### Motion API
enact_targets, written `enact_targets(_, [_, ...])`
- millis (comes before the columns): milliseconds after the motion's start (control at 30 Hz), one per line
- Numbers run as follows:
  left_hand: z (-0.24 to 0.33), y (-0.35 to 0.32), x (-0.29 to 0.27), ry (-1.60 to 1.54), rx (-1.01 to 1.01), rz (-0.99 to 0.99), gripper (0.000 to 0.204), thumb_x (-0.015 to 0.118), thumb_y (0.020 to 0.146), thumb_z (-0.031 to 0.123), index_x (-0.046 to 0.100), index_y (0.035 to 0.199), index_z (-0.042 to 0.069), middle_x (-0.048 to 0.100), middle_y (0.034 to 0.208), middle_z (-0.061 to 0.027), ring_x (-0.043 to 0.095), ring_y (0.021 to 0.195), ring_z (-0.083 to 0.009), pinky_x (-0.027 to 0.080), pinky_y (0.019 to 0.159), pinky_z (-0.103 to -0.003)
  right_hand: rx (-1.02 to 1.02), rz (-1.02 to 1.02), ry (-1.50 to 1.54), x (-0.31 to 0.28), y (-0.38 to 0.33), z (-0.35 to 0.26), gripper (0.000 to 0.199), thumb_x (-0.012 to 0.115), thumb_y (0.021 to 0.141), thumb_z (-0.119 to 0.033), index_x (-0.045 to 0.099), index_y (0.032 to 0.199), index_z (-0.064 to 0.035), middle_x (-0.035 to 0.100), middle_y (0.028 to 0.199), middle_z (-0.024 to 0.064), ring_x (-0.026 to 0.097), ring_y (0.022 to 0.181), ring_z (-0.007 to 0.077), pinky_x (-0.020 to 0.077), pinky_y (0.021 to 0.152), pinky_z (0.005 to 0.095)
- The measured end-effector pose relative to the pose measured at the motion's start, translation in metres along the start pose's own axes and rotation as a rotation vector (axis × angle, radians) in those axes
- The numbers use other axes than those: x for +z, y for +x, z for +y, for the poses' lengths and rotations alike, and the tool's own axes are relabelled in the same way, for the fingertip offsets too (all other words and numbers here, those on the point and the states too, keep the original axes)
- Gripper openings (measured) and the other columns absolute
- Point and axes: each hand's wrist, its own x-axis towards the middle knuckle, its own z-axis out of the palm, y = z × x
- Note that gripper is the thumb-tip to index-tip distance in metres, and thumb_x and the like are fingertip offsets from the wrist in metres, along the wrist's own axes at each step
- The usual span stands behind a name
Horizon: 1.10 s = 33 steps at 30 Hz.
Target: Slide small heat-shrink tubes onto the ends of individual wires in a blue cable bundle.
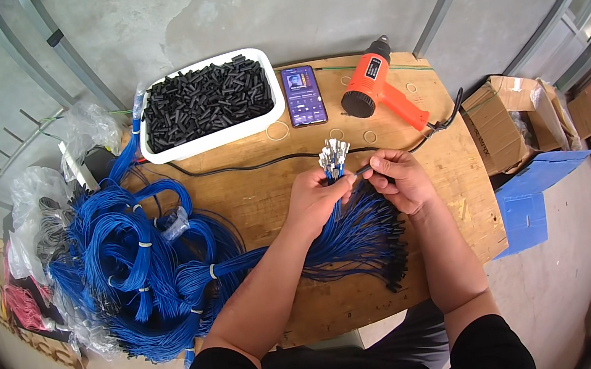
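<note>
My left hand (315, 198) grips a bundle of blue wires (353, 233) whose silver metal terminals (334, 157) stick up above my fingers. My right hand (401, 179) pinches a short black tube (364, 170) next to the terminals, close against my left hand. The rest of the bundle fans out toward me over the wooden table (289, 193), with black sleeved ends near the front edge.
A white tray (211, 140) full of black tubes stands at the back. Beside it lie a phone (304, 95) and an orange heat gun (379, 86) with a black cord. A heap of blue wire coils (139, 271) fills the left. Cardboard boxes (506, 122) stand right.
</note>
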Motion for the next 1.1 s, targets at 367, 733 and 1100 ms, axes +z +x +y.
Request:
enact_targets(367, [0.001, 0.0, 0.0, -0.012, -0.012, -0.01, 0.011, 0.068, 0.091, 0.005, 0.066, 0.094, -0.005, 0.063, 0.077, -0.0046, 0.057, 0.066, -0.0106, 0.045, 0.06, -0.025, 0.031, -0.049, 0.033, 0.0, -0.001, -0.003, 0.016, 0.065, 0.094, -0.009, 0.067, 0.101, 0.0051, 0.068, 0.082, 0.0077, 0.048, 0.058, 0.0063, 0.0292, 0.043, 0.0159])
enact_targets(733, [-0.004, 0.0, 0.001, 0.16, 0.008, 0.018, 0.016, 0.071, 0.089, 0.006, 0.067, 0.102, -0.003, 0.064, 0.08, -0.0027, 0.056, 0.068, -0.0068, 0.046, 0.061, -0.023, -0.145, 0.134, 0.056, -0.007, 0.003, -0.006, 0.014, 0.064, 0.094, -0.008, 0.067, 0.099, 0.0049, 0.066, 0.081, 0.0075, 0.047, 0.058, 0.0064, 0.0294, 0.043, 0.0159])
enact_targets(1100, [0.002, -0.004, -0.003, -0.017, -0.091, -0.065, 0.023, 0.06, 0.096, 0.007, 0.063, 0.117, 0.0, 0.067, 0.092, -0.0097, 0.063, 0.073, -0.0134, 0.052, 0.068, -0.026, -0.23, 0.135, -0.152, 0.009, -0.003, 0.002, 0.013, 0.069, 0.089, -0.001, 0.069, 0.102, 0.001, 0.063, 0.077, -0.0004, 0.044, 0.057, 0.0025, 0.0312, 0.049, 0.0162])
